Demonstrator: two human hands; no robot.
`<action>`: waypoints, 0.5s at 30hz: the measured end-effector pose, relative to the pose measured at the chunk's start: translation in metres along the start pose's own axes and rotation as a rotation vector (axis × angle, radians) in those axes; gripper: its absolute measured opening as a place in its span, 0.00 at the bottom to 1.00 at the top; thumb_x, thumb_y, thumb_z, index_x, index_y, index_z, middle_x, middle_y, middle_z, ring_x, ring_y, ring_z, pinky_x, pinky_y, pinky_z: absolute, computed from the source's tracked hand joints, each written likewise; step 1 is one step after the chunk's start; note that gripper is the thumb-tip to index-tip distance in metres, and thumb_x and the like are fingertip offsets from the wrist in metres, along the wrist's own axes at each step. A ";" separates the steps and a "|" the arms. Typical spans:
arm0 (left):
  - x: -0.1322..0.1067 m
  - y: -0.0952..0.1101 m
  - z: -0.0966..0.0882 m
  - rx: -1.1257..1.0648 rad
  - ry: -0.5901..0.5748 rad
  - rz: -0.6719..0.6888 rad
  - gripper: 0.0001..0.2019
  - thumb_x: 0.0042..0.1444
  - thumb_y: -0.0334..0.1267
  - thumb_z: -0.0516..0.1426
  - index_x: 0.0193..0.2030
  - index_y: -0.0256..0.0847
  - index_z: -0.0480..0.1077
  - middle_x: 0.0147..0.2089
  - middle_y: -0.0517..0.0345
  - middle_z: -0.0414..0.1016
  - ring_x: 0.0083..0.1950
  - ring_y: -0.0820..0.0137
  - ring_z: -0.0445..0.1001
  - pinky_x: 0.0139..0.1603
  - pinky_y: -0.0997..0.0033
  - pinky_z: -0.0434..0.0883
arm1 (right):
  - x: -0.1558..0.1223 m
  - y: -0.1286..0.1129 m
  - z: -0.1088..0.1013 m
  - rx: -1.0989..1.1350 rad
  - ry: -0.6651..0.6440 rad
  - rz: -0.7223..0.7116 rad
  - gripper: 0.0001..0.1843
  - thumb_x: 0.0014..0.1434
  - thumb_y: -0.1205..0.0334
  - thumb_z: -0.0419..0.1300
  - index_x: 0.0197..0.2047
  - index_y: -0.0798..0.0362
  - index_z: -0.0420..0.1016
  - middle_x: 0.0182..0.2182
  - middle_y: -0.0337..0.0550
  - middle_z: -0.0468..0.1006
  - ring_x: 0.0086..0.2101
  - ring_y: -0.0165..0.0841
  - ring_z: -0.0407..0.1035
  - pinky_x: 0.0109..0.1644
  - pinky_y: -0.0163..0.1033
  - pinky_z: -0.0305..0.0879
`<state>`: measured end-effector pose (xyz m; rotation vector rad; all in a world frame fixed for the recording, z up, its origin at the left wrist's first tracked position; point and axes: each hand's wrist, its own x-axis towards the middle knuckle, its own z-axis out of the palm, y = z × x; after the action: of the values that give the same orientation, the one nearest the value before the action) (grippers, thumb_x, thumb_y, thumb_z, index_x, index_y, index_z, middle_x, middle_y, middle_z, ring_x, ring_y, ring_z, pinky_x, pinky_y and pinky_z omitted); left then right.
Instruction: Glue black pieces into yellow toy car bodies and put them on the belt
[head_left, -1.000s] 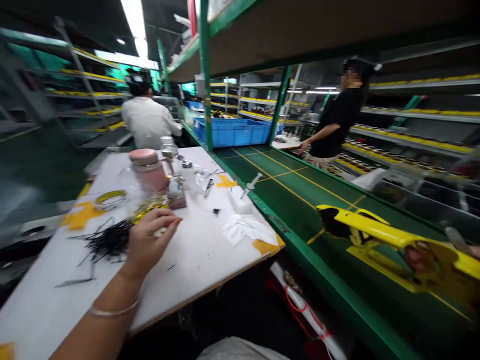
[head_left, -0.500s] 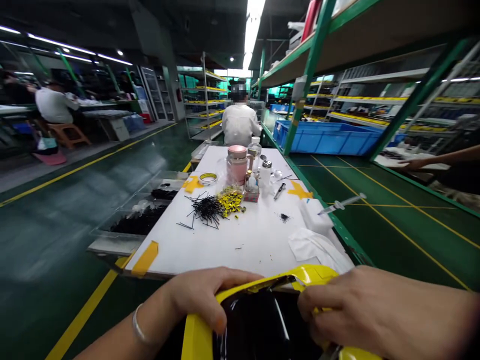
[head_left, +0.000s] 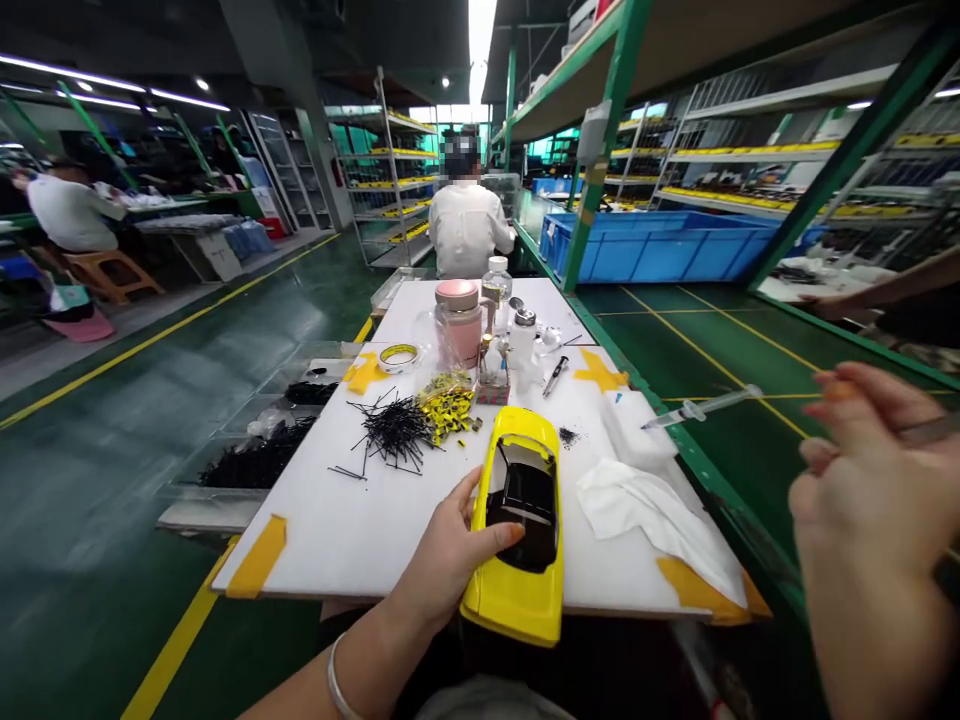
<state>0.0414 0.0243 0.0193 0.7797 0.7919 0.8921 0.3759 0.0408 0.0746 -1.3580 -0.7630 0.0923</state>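
A yellow model car body [head_left: 517,600] with a black roof and windows is held over the front of the white table. My left hand [head_left: 461,545] grips it from the left side, thumb across the dark roof. My right hand [head_left: 870,460] is raised at the far right, away from the car, its fingers curled and pinched. A thin dark thing seems to show at its palm, too blurred to name. Beyond the car lie a pile of thin black sticks [head_left: 396,430] and a heap of small yellow parts [head_left: 446,405].
A pink jar [head_left: 458,330], clear bottle [head_left: 496,280] and tape roll [head_left: 398,358] stand farther back. At right are a white cloth [head_left: 630,510], a syringe [head_left: 701,408] on a white block and a pen-like tool [head_left: 556,375]. A person [head_left: 469,225] sits ahead, back turned.
The car body has moved forward and away from me, now seen whole in my left hand. My right hand has left it and risen to the far right. The view has shifted slightly.
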 end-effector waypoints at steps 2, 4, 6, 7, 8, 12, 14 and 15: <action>0.007 -0.007 0.001 0.022 0.018 -0.009 0.42 0.49 0.38 0.72 0.70 0.41 0.62 0.59 0.46 0.79 0.55 0.56 0.80 0.54 0.61 0.77 | -0.014 0.023 0.002 0.067 -0.043 0.011 0.30 0.50 0.48 0.71 0.56 0.48 0.79 0.57 0.59 0.77 0.52 0.52 0.78 0.43 0.51 0.80; 0.008 -0.009 -0.003 0.084 0.012 -0.035 0.42 0.52 0.41 0.71 0.71 0.42 0.60 0.63 0.45 0.76 0.60 0.52 0.78 0.58 0.58 0.76 | -0.029 0.043 0.009 0.092 -0.130 0.038 0.28 0.46 0.54 0.75 0.52 0.47 0.82 0.55 0.56 0.80 0.54 0.49 0.77 0.56 0.51 0.76; 0.006 -0.006 -0.011 0.254 0.029 -0.026 0.42 0.53 0.44 0.70 0.73 0.44 0.59 0.69 0.45 0.71 0.66 0.50 0.73 0.64 0.55 0.73 | -0.039 0.056 0.018 0.088 -0.231 0.063 0.25 0.47 0.56 0.75 0.51 0.46 0.83 0.53 0.52 0.82 0.53 0.47 0.78 0.63 0.51 0.71; 0.005 -0.001 -0.016 0.384 0.041 0.005 0.42 0.54 0.44 0.69 0.73 0.44 0.59 0.71 0.45 0.67 0.69 0.50 0.69 0.67 0.54 0.70 | -0.041 0.059 0.023 0.061 -0.268 0.058 0.22 0.50 0.55 0.73 0.49 0.47 0.84 0.51 0.50 0.83 0.51 0.46 0.79 0.63 0.53 0.70; 0.003 0.004 -0.021 0.528 0.046 0.046 0.40 0.55 0.45 0.69 0.72 0.44 0.61 0.73 0.45 0.65 0.72 0.50 0.66 0.70 0.54 0.67 | -0.041 0.061 0.027 0.024 -0.286 0.040 0.18 0.53 0.54 0.72 0.47 0.48 0.84 0.48 0.49 0.84 0.49 0.46 0.79 0.62 0.54 0.70; -0.005 0.025 -0.039 1.019 -0.017 0.136 0.30 0.59 0.48 0.65 0.68 0.49 0.69 0.72 0.49 0.68 0.69 0.50 0.70 0.69 0.51 0.69 | -0.033 0.062 0.044 -0.030 -0.256 -0.035 0.11 0.59 0.55 0.67 0.42 0.51 0.83 0.41 0.48 0.85 0.45 0.42 0.78 0.60 0.51 0.68; -0.010 0.028 -0.049 1.254 -0.017 0.208 0.28 0.59 0.51 0.64 0.65 0.49 0.72 0.66 0.48 0.75 0.65 0.48 0.74 0.65 0.47 0.72 | -0.031 0.060 0.049 0.020 -0.223 -0.024 0.12 0.58 0.55 0.67 0.42 0.52 0.80 0.40 0.48 0.83 0.43 0.41 0.77 0.57 0.47 0.70; -0.011 0.027 -0.056 1.376 -0.023 0.293 0.29 0.57 0.53 0.65 0.64 0.49 0.74 0.64 0.48 0.77 0.64 0.46 0.75 0.66 0.43 0.71 | -0.032 0.059 0.050 0.032 -0.197 -0.027 0.12 0.58 0.53 0.66 0.42 0.51 0.77 0.38 0.46 0.83 0.41 0.40 0.78 0.53 0.46 0.71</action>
<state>-0.0199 0.0391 0.0183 2.1364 1.2743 0.4790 0.3459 0.0815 0.0083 -1.3206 -0.9408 0.2189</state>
